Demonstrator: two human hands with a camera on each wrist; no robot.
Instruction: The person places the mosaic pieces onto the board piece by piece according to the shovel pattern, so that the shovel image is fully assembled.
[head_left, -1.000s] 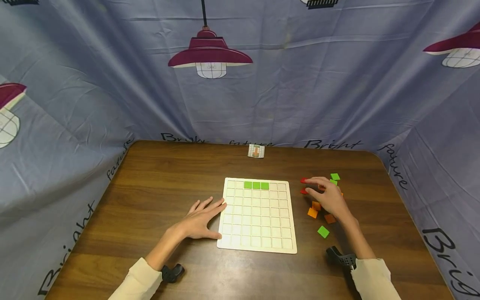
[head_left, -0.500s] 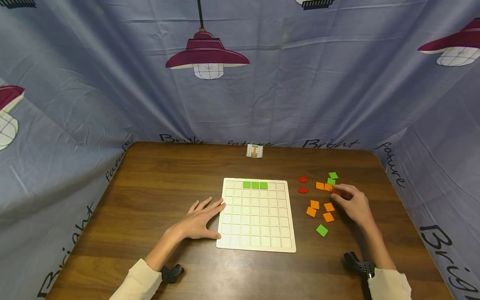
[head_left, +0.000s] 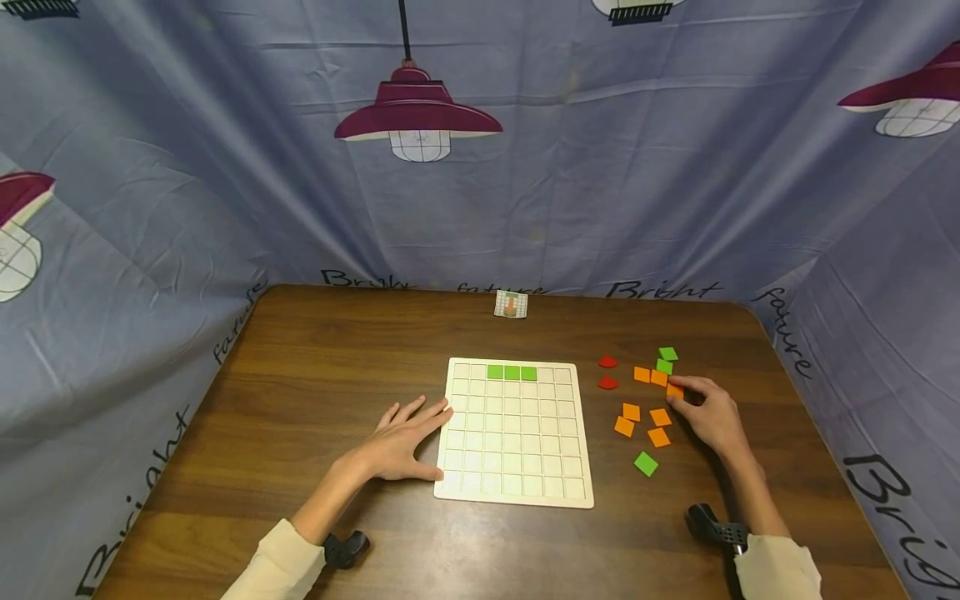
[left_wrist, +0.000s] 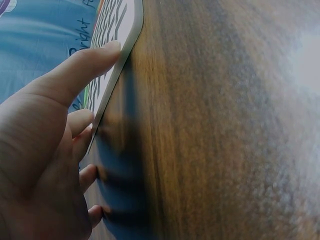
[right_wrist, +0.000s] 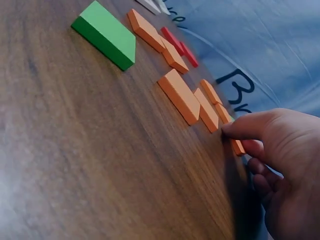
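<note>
A pale square grid board (head_left: 513, 450) lies on the table, with three green square tiles (head_left: 512, 372) in its top row. My left hand (head_left: 393, 446) rests at the board's left edge, its fingers spread; in the left wrist view the thumb (left_wrist: 102, 57) touches the rim. Right of the board, my right hand (head_left: 712, 417) pinches an orange square tile (head_left: 676, 391) between thumb and index finger, at table level. In the right wrist view the thumb (right_wrist: 245, 126) partly covers that tile (right_wrist: 238, 147).
Several other orange tiles (head_left: 631, 412) lie scattered left of the right hand. Nearby are two red pieces (head_left: 607, 382), two green tiles (head_left: 665, 366) behind and one green tile (head_left: 646, 464) in front. A small printed card (head_left: 511, 304) lies at the table's back edge.
My right hand has moved right, from over the tiles near the red pieces to the orange tile at the group's right side, and its fingers have closed around it. The left hand stays put.
</note>
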